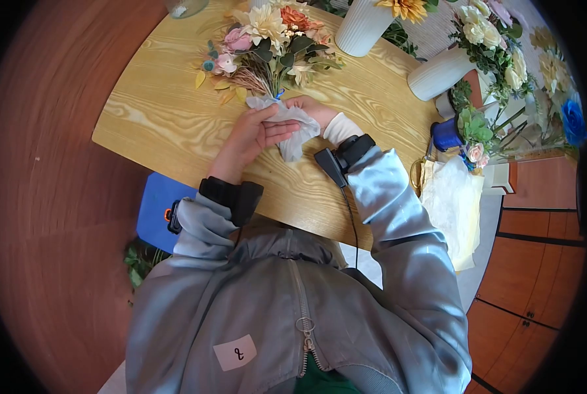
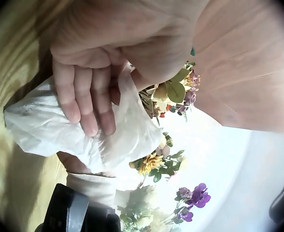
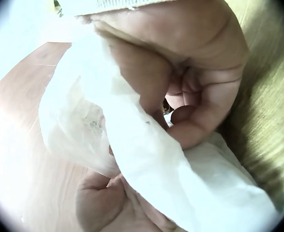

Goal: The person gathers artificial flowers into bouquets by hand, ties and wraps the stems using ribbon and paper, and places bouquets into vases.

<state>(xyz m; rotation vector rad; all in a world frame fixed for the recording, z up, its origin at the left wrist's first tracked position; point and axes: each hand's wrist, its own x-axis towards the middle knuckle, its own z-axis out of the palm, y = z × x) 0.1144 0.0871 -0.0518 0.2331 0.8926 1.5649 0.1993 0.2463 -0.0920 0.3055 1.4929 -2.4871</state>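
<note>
The bouquet [image 1: 267,52] lies on the wooden table [image 1: 149,131], its flower heads away from the person, and its stems, with a blue tie [image 1: 280,94], go toward the white paper [image 1: 303,136]. The left hand [image 1: 257,132] is rather flat, its fingers laid nearly straight over this paper; the right hand [image 1: 316,113] has its fingers bent and holds the paper near the stems. Between the paper and the near table edge there is a strip of wood, and toward the left edge the wood is broader; on the right the room is narrower, because things stand there. I count two white ribbed vases [image 1: 365,26] with flowers and one blue spool [image 1: 446,134]. Beside the right forearm lie pale sheets [image 1: 451,203], whose number I cannot tell. The table top is yellowish, with wavy grain. Lower, at the left, is one flat blue piece [image 1: 165,210], near green leaves [image 1: 134,262]. The floor [image 1: 44,164] is reddish-brown; brown cabinet doors [image 1: 520,269] are at the right.
</note>
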